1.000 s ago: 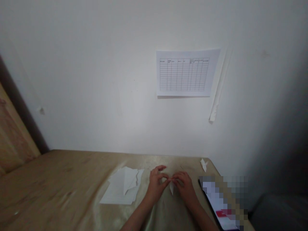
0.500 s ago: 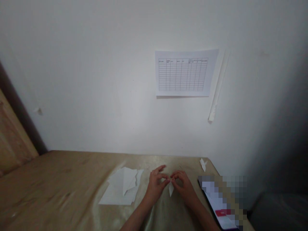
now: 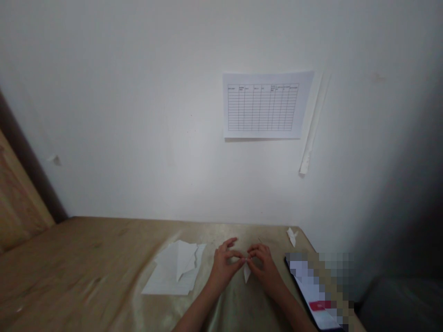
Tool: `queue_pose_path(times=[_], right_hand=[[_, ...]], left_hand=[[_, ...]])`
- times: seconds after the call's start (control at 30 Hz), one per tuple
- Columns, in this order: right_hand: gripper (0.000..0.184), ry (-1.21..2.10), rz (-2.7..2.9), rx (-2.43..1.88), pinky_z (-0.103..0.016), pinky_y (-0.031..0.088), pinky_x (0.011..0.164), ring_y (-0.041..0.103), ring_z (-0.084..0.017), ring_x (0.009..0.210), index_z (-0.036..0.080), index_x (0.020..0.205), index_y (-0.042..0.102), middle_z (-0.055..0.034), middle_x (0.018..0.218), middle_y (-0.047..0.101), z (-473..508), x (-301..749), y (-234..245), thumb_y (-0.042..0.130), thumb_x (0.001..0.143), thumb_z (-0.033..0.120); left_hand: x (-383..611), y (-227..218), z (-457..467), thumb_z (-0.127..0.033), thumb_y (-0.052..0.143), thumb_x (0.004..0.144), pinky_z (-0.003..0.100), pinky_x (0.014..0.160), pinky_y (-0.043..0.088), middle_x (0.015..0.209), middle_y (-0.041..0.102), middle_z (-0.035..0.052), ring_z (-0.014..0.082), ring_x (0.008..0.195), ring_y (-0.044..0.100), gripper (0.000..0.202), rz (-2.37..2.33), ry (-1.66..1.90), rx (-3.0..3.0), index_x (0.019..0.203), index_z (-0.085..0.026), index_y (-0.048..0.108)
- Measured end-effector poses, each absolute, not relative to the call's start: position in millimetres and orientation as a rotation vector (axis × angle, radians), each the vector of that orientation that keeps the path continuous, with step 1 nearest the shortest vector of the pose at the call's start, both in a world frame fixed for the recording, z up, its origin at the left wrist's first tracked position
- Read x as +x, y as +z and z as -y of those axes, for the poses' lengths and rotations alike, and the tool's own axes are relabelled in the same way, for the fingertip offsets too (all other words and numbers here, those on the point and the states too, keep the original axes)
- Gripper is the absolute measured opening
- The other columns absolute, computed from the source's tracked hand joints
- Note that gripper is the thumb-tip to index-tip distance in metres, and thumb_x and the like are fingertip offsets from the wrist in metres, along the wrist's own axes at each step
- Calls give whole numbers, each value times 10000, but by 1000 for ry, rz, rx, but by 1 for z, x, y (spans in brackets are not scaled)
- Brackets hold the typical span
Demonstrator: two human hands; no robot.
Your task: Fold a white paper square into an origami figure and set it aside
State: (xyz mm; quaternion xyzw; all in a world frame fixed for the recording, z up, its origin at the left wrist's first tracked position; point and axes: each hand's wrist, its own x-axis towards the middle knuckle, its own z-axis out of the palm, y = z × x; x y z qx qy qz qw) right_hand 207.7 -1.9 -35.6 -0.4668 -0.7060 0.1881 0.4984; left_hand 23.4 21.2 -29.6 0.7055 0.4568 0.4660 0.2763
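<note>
A small folded white paper (image 3: pixel 247 273) hangs point down between my two hands, its upper end hidden behind the fingertips. My left hand (image 3: pixel 224 263) pinches that upper end between thumb and index finger, with the other fingers raised. From the other side, my right hand (image 3: pixel 261 263) pinches the same end with thumb and fingers curled in. Left of my hands lie several sheets of white paper (image 3: pixel 162 276), loosely stacked, with a creased piece (image 3: pixel 186 258) on top. Another small folded paper piece (image 3: pixel 292 237) lies near the far right corner of the table.
The table (image 3: pixel 97 263) has a shiny brown cover and meets a white wall. A phone or tablet (image 3: pixel 321 318), partly pixelated, lies at the right edge. A printed chart (image 3: pixel 262 108) and a paper strip (image 3: pixel 309 147) are on the wall. A wooden panel (image 3: pixel 20 198) stands far left.
My right hand's fingers have shifted very slightly at the top of the folded paper. Both hands keep their pinch, and everything else lies as before.
</note>
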Motion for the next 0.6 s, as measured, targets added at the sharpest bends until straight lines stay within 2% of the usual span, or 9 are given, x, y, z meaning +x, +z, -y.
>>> queue_pose_path(times=[0.13, 0.27, 0.43, 0.5, 0.6], right_hand=[[171, 450, 1708, -1112, -395, 446, 991, 576, -227, 1067, 246, 832, 687, -60, 1034, 664, 2, 207, -38, 643, 869, 407], [201, 481, 1706, -1114, -404, 440, 1004, 576, -234, 1078, 251, 835, 702, -64, 1042, 669, 1, 205, -38, 639, 872, 438], [232, 511, 1657, -1164, -425, 432, 1023, 572, -252, 1099, 251, 947, 716, -74, 1073, 674, -1, 208, -43, 665, 841, 452], [229, 495, 1641, -1211, -438, 429, 1022, 569, -262, 1092, 247, 906, 719, -77, 1053, 678, -2, 211, -45, 688, 819, 456], [211, 475, 1675, -1256, -445, 425, 1017, 558, -271, 1095, 253, 743, 714, -76, 1033, 677, -2, 212, -47, 700, 811, 452]], left_hand=[[24, -27, -19, -324, 819, 710, 495, 1047, 481, 1391, 599, 75, 283, 1177, 603, 73, -1222, 1249, 1925, 755, -271, 796], [23, -28, -18, -305, 797, 732, 497, 1066, 466, 1477, 515, 59, 282, 1223, 561, 37, -1241, 1261, 1999, 750, -274, 793], [20, -28, -20, -290, 722, 791, 532, 1105, 412, 1479, 498, 72, 298, 1296, 495, 74, -1315, 1332, 2047, 807, -264, 788], [19, -27, -20, -295, 703, 807, 545, 1109, 398, 1471, 505, 73, 300, 1296, 492, 91, -1347, 1353, 2022, 806, -253, 783], [18, -25, -20, -318, 699, 815, 559, 1110, 385, 1472, 505, 67, 304, 1301, 486, 105, -1367, 1363, 1960, 808, -251, 778]])
